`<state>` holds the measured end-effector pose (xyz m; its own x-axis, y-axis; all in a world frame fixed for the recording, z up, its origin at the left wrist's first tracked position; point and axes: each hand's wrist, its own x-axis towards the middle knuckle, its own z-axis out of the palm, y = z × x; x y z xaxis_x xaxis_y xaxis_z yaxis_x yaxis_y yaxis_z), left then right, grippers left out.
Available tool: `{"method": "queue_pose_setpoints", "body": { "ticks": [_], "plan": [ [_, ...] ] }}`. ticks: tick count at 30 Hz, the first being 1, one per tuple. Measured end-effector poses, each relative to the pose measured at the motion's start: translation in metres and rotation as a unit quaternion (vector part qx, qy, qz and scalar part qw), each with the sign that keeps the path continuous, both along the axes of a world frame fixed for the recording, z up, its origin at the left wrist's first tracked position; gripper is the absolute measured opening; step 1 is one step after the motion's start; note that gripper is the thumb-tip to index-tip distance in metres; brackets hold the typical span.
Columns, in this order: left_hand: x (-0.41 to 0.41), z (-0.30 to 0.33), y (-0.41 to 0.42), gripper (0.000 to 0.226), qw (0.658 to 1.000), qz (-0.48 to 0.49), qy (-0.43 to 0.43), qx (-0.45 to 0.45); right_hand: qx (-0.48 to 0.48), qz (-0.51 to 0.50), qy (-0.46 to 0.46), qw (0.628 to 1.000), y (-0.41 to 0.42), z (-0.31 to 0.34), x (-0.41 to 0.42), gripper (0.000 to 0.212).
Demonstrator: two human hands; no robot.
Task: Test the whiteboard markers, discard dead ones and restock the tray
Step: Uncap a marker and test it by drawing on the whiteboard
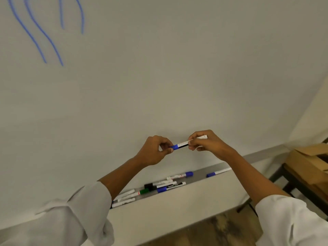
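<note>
Here, at lower centre of the frame, we pinch the marker between both hands: left hand on its blue cap, right hand curled round the barrel.

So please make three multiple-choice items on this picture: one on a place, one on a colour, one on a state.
1. Where do the spare markers lie?
A. grey tray under the whiteboard
B. cardboard box
C. floor

2. What colour are the strokes on the board?
A. red
B. blue
C. green

3. How is the held white marker with the blue cap?
A. gripped by both hands
B. left hand only
C. lying loose

Key: A, they lie in the grey tray; B, the strokes are blue; A, the left hand pinches the cap and the right hand grips the barrel of the marker.
</note>
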<state>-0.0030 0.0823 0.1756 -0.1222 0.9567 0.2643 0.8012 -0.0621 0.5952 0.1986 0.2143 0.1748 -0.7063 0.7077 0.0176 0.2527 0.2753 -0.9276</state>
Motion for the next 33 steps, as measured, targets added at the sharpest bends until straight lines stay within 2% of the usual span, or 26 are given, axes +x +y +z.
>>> {"method": "queue_pose_setpoints", "body": {
  "ticks": [5, 13, 22, 33],
  "plan": [
    [0.026, -0.06, 0.034, 0.015, 0.998, 0.027, -0.004, -0.056, 0.063, 0.021, -0.121, 0.99, 0.036, -0.052, 0.022, 0.006],
    [0.084, -0.144, 0.094, 0.015, 0.989, 0.057, -0.037, -0.13, 0.144, 0.05, -0.266, 0.952, 0.096, -0.136, 0.07, 0.017],
    [0.14, -0.203, 0.162, 0.011, 0.97, 0.136, -0.084, -0.186, 0.227, 0.0, -0.342, 0.912, 0.144, -0.198, 0.1, 0.025],
    [0.153, -0.234, 0.186, 0.005, 0.96, 0.186, -0.082, -0.191, 0.205, -0.045, -0.36, 0.909, 0.164, -0.238, 0.1, 0.024]
  ]
}}
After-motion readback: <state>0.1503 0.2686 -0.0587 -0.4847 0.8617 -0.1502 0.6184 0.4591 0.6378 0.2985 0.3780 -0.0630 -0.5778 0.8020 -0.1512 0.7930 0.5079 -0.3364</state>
